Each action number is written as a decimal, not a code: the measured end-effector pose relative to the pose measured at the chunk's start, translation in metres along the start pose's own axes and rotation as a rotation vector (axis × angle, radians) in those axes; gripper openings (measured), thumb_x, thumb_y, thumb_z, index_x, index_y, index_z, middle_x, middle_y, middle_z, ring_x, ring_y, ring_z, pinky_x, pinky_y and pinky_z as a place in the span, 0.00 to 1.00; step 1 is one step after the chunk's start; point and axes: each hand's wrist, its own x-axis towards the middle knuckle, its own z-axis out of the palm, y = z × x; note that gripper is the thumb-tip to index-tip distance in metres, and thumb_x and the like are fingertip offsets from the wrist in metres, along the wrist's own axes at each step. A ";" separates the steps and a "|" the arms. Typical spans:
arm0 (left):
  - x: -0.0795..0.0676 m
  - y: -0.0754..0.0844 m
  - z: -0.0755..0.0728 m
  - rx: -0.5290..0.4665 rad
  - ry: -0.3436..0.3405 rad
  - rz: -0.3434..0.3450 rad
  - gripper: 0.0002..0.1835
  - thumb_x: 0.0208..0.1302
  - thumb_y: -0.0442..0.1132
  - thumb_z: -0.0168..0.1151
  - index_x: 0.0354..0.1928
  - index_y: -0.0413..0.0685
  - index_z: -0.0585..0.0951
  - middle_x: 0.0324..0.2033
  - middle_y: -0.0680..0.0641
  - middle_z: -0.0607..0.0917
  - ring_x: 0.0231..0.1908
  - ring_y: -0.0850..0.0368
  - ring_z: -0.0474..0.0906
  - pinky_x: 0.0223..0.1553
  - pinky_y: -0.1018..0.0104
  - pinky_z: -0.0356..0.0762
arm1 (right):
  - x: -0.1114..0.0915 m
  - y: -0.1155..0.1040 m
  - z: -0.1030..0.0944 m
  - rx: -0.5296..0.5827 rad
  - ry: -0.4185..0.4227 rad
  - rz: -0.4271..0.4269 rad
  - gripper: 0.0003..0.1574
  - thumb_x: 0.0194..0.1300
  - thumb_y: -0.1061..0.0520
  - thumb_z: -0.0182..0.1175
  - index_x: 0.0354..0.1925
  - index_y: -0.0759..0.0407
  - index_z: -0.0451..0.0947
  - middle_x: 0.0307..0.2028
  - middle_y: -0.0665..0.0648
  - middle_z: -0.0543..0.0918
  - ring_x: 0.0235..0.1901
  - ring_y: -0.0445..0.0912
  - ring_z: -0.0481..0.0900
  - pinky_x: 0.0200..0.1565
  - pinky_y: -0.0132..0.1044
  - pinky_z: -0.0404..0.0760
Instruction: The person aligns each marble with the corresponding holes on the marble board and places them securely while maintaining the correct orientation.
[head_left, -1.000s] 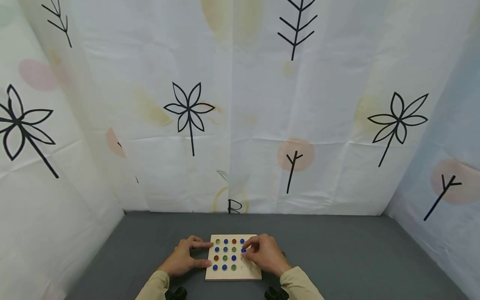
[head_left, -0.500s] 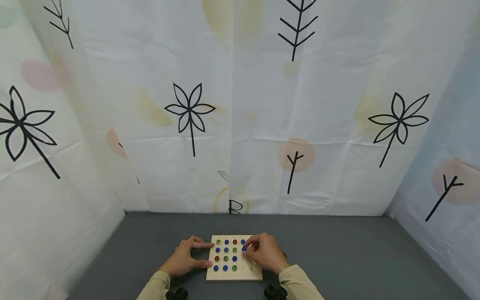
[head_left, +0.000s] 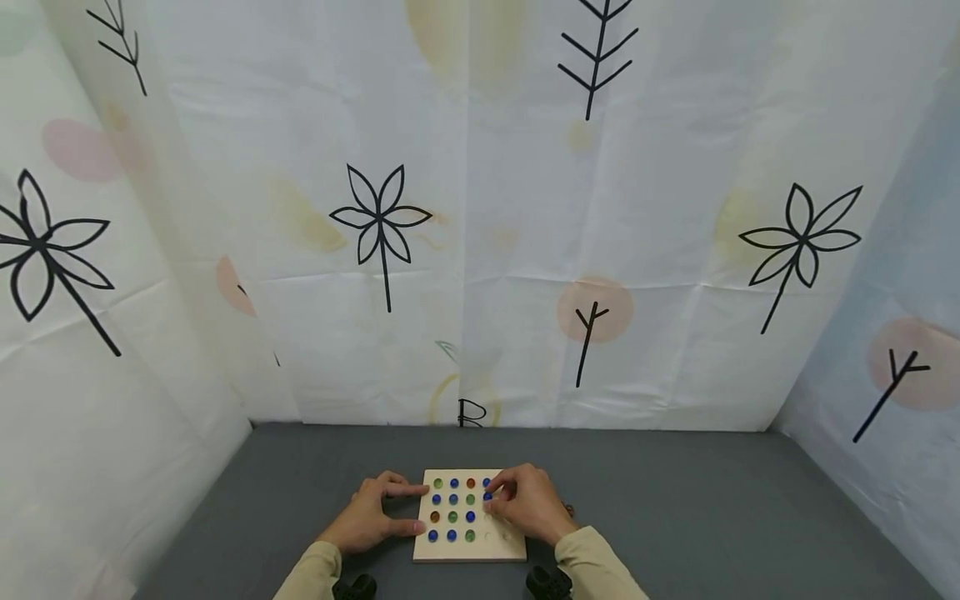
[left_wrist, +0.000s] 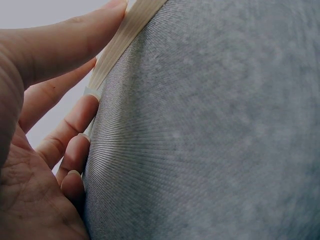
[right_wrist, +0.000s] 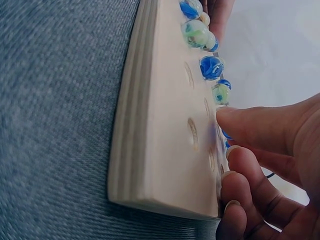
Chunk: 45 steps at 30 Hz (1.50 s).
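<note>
Pinching a round blue marble [head_left: 487, 497] between thumb and index of the right hand [head_left: 529, 505], at the right end of the second row from the far edge (too round for pointing anywhere or for any long axis). Touching the left edge of a flat, pale board [head_left: 504, 550] with the left hand [head_left: 365, 515], thumb and index spread. Left of the pinch, glassy blue, green and amber other marbles [head_left: 453, 500].

Screened off like a booth, room type unclear: creased white sheets [head_left: 510, 208] printed with plants [head_left: 380, 218] enclose 3 sides of a grey tabletop [head_left: 675, 500] across the frame's bottom.
</note>
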 end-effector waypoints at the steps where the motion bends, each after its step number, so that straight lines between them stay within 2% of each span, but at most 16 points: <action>1: 0.000 0.000 0.000 0.000 0.000 -0.001 0.29 0.53 0.50 0.80 0.59 0.55 0.86 0.54 0.47 0.76 0.60 0.36 0.67 0.57 0.25 0.56 | 0.000 0.000 0.000 -0.001 0.000 -0.001 0.08 0.57 0.60 0.75 0.36 0.60 0.89 0.20 0.46 0.78 0.19 0.39 0.72 0.19 0.32 0.71; 12: -0.001 0.004 0.001 0.010 0.009 -0.007 0.29 0.52 0.50 0.81 0.58 0.55 0.87 0.53 0.48 0.77 0.62 0.33 0.64 0.58 0.22 0.53 | 0.001 0.003 0.001 0.000 -0.004 -0.008 0.06 0.57 0.60 0.75 0.35 0.59 0.89 0.19 0.46 0.76 0.18 0.39 0.71 0.18 0.32 0.71; 24: -0.001 0.003 0.001 0.002 0.000 0.008 0.29 0.54 0.50 0.80 0.59 0.55 0.86 0.54 0.47 0.77 0.62 0.33 0.65 0.57 0.23 0.55 | 0.001 0.003 0.001 0.009 -0.009 -0.002 0.07 0.57 0.61 0.75 0.35 0.61 0.89 0.19 0.46 0.76 0.17 0.39 0.71 0.18 0.31 0.70; 31: -0.001 0.003 0.001 -0.002 0.001 -0.006 0.29 0.53 0.50 0.80 0.59 0.55 0.87 0.54 0.47 0.76 0.62 0.33 0.64 0.57 0.23 0.55 | -0.001 0.003 0.000 0.005 -0.004 0.000 0.08 0.57 0.60 0.75 0.36 0.61 0.89 0.19 0.47 0.76 0.18 0.39 0.71 0.19 0.31 0.70; 45: 0.001 0.000 0.000 -0.006 -0.011 0.016 0.29 0.54 0.50 0.80 0.59 0.54 0.86 0.54 0.46 0.76 0.60 0.35 0.67 0.56 0.24 0.57 | -0.011 0.002 -0.015 -0.001 0.005 -0.009 0.06 0.59 0.62 0.71 0.37 0.60 0.89 0.21 0.47 0.77 0.21 0.39 0.71 0.22 0.33 0.72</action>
